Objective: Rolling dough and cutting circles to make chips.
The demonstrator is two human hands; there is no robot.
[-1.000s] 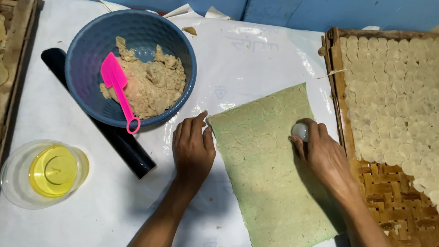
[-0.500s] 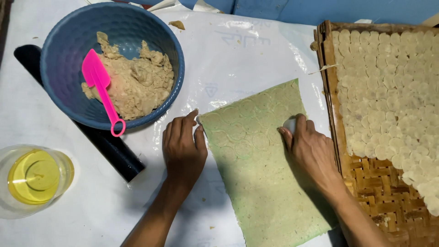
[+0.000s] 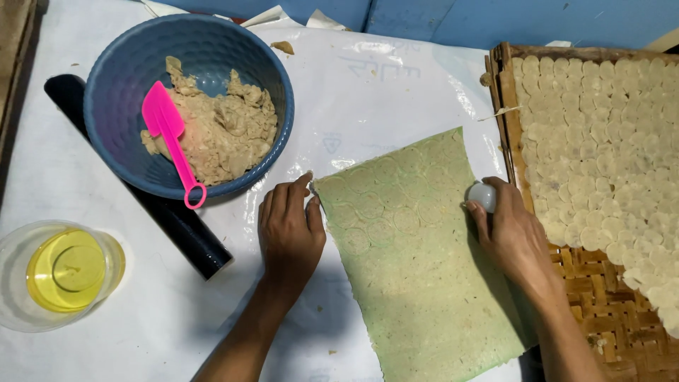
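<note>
Hands first: the left hand [image 3: 288,230] lies flat and open, palm down, in the lower middle of the frame, its fingertips touching the left edge of a thin green dough sheet [image 3: 417,262]. The right hand [image 3: 515,237] is closed around a small round white cutter [image 3: 482,196], pressing it onto the sheet's right edge, near the upper corner. The sheet lies tilted across the centre and lower right of the frame, and its upper part is marked all over with round stamped rings.

Under the hands and the sheet lies a white plastic cover [image 3: 396,85] spread over the table. At the right edge of the frame, just beside the right hand, sits a woven bamboo tray [image 3: 587,283], its upper part packed with pale round discs [image 3: 601,134]. In the upper left stands a blue bowl [image 3: 120,92] holding a lump of beige dough [image 3: 226,131] and a pink plastic scoop [image 3: 170,141]. A black roller [image 3: 177,223] runs slantwise under the bowl. In the lower left corner is a clear plastic container [image 3: 18,283] with yellow oil [image 3: 67,272].
</note>
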